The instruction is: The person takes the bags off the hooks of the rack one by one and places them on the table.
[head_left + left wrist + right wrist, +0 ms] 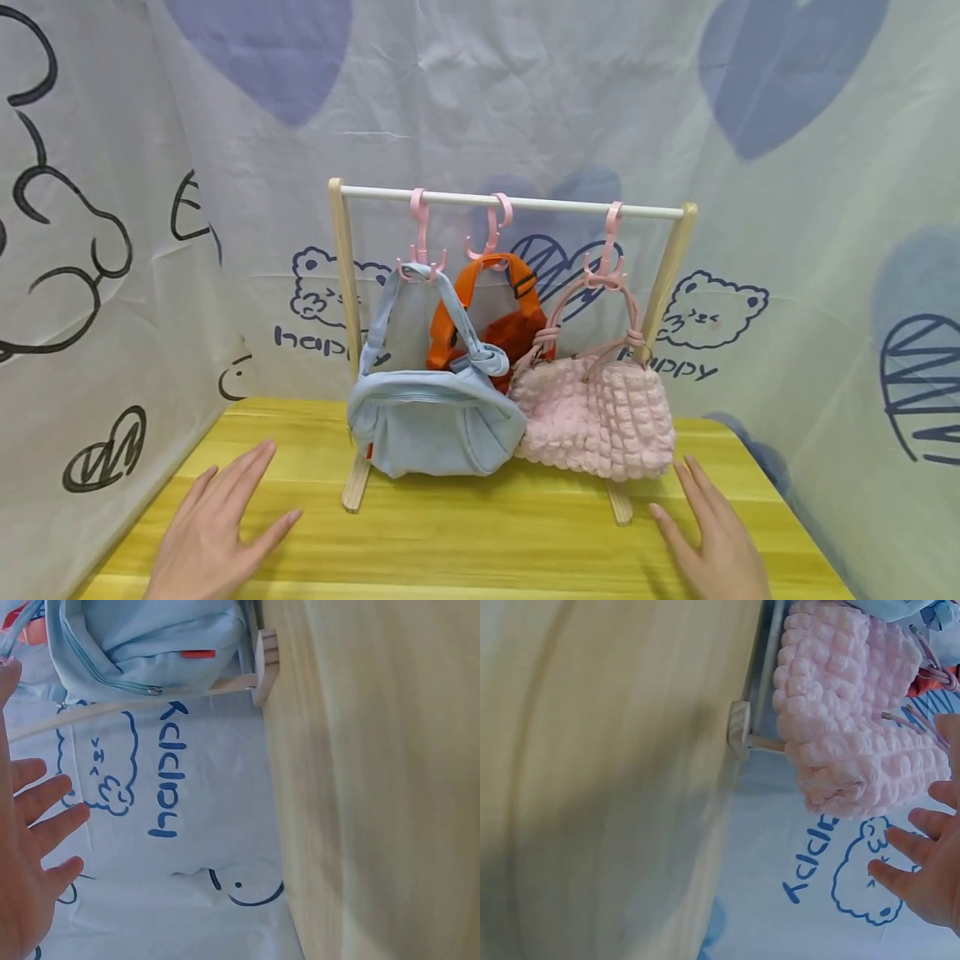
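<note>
Fingers [251,479] spread, gripping nothing, on the left hand [213,529] and right hand [712,537]. I count one yellow table [480,533], one rack [555,205] standing on it, three hanging from it: a blue bag [438,429], a pink bag [600,417] and, behind, an orange bag [517,333]; and three pink hooks [422,229]. Remotely I see the left hand poised near the blue bag, the right near the pink, thumbs [273,537] angled inward.

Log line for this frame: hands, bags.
left hand: holds nothing | right hand: holds nothing | blue bag, orange bag, pink bag: hanging from rack
</note>
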`<state>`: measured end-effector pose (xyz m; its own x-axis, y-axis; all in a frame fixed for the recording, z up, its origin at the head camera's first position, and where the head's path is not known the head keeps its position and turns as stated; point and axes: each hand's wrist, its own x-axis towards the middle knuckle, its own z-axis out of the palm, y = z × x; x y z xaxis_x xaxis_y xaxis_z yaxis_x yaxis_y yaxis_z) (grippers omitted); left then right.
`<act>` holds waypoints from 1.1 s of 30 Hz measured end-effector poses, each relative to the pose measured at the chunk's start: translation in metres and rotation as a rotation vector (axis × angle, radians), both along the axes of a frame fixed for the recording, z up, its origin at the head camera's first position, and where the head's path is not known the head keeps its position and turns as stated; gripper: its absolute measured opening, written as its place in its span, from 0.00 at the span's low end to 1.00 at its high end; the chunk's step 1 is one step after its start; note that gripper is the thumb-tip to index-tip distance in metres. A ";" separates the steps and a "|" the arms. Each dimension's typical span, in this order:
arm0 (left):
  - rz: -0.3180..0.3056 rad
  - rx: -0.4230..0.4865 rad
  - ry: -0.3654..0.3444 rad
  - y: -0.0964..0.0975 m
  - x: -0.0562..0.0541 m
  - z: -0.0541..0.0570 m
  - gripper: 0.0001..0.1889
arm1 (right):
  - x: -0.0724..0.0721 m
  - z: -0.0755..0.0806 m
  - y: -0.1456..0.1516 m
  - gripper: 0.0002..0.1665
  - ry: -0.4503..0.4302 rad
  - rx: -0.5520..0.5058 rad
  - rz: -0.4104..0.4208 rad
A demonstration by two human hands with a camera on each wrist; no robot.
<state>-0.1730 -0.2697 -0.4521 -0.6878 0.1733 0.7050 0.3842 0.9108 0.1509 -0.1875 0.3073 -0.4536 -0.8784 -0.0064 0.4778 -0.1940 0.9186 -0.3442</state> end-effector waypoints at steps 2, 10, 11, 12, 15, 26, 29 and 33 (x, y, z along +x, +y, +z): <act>-0.020 0.007 0.038 0.001 -0.001 0.003 0.49 | -0.002 0.003 -0.004 0.45 0.044 -0.012 0.011; -0.049 0.029 0.093 0.008 -0.010 0.020 0.46 | -0.012 0.016 -0.015 0.47 0.295 -0.059 0.130; -0.055 0.033 0.106 0.008 -0.011 0.023 0.46 | -0.014 0.019 -0.016 0.47 0.331 -0.060 0.150; -0.060 0.036 0.121 0.009 -0.013 0.026 0.45 | -0.017 0.021 -0.017 0.47 0.364 -0.063 0.169; -0.070 0.043 0.151 0.011 -0.018 0.034 0.45 | -0.023 0.029 -0.021 0.44 0.443 -0.073 0.219; -0.072 0.044 0.197 0.017 -0.029 0.064 0.48 | -0.041 0.059 -0.041 0.40 0.541 -0.091 0.341; -0.086 0.037 0.190 0.018 -0.033 0.070 0.48 | -0.047 0.068 -0.045 0.40 0.550 -0.088 0.369; -0.111 0.024 0.219 0.022 -0.038 0.077 0.48 | -0.053 0.078 -0.050 0.38 0.530 -0.083 0.394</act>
<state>-0.2111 -0.2480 -0.3750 -0.4953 0.2209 0.8401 0.5079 0.8583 0.0737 -0.2404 0.2571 -0.3752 -0.4635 -0.2235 0.8575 -0.6727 0.7186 -0.1763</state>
